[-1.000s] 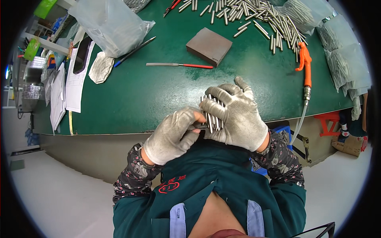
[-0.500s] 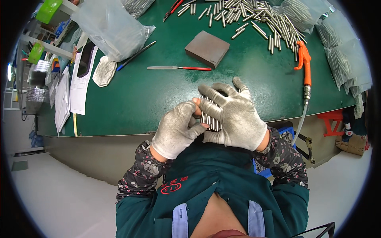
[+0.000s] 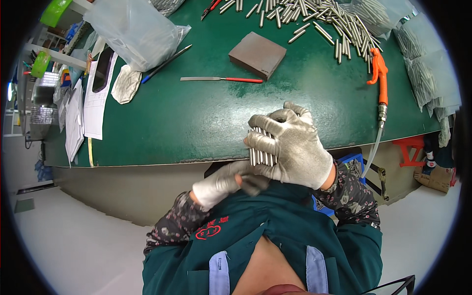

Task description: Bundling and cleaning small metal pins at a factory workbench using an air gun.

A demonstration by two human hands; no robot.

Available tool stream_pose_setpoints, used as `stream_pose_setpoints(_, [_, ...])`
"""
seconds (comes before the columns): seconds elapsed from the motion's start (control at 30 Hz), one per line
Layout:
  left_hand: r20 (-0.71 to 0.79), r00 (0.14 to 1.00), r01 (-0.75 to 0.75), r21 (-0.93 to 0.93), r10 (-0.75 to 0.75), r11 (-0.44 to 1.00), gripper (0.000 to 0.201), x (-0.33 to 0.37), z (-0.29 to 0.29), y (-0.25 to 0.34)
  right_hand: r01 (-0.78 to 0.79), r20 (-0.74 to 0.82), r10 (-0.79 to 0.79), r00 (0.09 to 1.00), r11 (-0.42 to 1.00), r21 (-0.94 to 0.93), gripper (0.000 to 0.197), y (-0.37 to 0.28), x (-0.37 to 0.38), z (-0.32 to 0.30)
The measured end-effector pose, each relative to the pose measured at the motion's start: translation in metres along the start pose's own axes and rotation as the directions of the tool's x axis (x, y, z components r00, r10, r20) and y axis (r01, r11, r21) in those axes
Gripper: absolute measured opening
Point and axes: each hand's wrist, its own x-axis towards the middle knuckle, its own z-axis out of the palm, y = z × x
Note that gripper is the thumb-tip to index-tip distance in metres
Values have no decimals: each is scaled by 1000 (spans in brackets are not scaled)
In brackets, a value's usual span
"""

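Note:
A bundle of shiny steel pins point(image 3: 255, 156) lies side by side under the fingers of my right hand point(image 3: 301, 147), near the table's front edge. This hand wears a pale grey work glove; its fingers curl over the pins and hold them together. My left hand point(image 3: 219, 186), gloved too with some bare fingertips, is just below the pins' lower ends, in front of the table edge. Motion blurs its fingers, so whether they grip anything cannot be made out.
Beyond my hands lie a red-handled file point(image 3: 241, 79) and a brown block point(image 3: 258, 55). Loose steel pins point(image 3: 339, 29) spread at the back right. An orange air gun point(image 3: 378, 73) with its hose is to the right. Plastic bags point(image 3: 140, 37), a pen and papers sit left.
My left hand has left the pins' left side and moved down toward my body. My right hand stays on the pins, its fingers now more curled.

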Motion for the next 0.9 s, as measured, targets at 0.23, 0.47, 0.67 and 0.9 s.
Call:
stream_pose_setpoints(0.23, [-190,962,-271,-586,196,764,73,43,35,-22,-10,11,9,1000,998,60,39,-16,-14,4])
stream_pose_setpoints(0.47, [-213,969,-211,-451,125,867,49,31,33,-27,-34,-23,38,999,986,164,49,-28,-24,4])
stream_pose_setpoints(0.67, [-181,974,-196,-360,138,912,50,21,29,-32,-64,-112,125,986,898,434,71,-49,-29,14])
stream_pose_setpoints(0.9, [-172,977,-164,-249,124,955,51,5,15,-54,-30,-94,204,974,532,847,62,-71,-33,38])
